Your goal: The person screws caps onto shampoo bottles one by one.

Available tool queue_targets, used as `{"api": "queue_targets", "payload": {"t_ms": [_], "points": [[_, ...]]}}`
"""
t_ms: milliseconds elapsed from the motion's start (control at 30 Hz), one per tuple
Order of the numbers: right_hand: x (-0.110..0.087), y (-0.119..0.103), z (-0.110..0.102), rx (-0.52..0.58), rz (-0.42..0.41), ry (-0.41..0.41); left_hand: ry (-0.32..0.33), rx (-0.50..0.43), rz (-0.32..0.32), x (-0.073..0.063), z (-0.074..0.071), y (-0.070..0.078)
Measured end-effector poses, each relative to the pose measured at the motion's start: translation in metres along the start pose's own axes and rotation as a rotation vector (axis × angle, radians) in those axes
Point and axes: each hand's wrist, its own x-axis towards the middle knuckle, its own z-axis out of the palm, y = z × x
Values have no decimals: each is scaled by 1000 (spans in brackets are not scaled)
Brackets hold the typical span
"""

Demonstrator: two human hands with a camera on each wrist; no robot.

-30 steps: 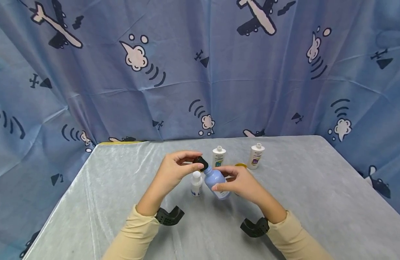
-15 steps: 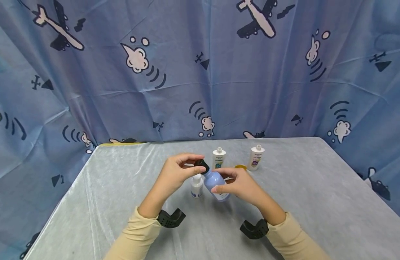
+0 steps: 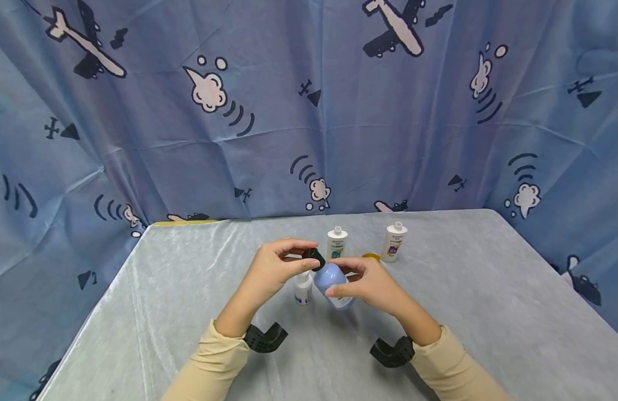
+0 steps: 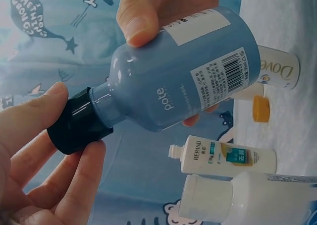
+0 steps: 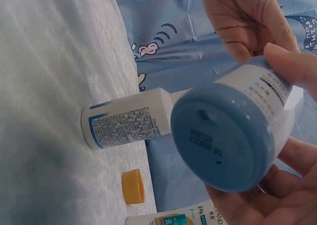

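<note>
My right hand (image 3: 373,283) grips the body of a blue bottle (image 4: 148,79) marked "pote", tilted in the air with its neck toward the left. At that neck, my left hand (image 3: 276,266) pinches a black cap (image 4: 81,118) between thumb and fingertips. The cap sits over the neck's end, and a short length of blue neck shows between it and the bottle's shoulder. In the right wrist view, the bottle's printed base (image 5: 218,140) faces the camera. Just behind my hands stands a small white bottle (image 3: 302,291) with a white cap.
A white Repand bottle (image 4: 230,158) without a cap stands further back, and another uncapped white bottle (image 3: 393,244) is to its right. An orange-yellow cap (image 5: 132,186) lies on the grey-covered table (image 3: 489,312). The left wrist view also shows a white Dove container (image 4: 281,69).
My left hand has moved slightly right and down with the black cap, and less of the blue neck shows in the head view. My right hand keeps its hold on the bottle.
</note>
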Motion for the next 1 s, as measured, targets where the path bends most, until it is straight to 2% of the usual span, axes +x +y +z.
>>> {"api": "queue_targets", "payload": {"t_ms": [200, 433, 600, 1000], "points": [[0, -2, -2, -2, 8, -7, -25, -8, -7, 1, 1, 1], [-1, -1, -2, -24, 11, 1, -42, -45, 13, 2, 4, -2], [-1, 0, -2, -29, 13, 7, -80, -65, 2, 2, 3, -2], [-2, 1, -3, -10, 1, -3, -174, -86, 25, 0, -3, 0]]}}
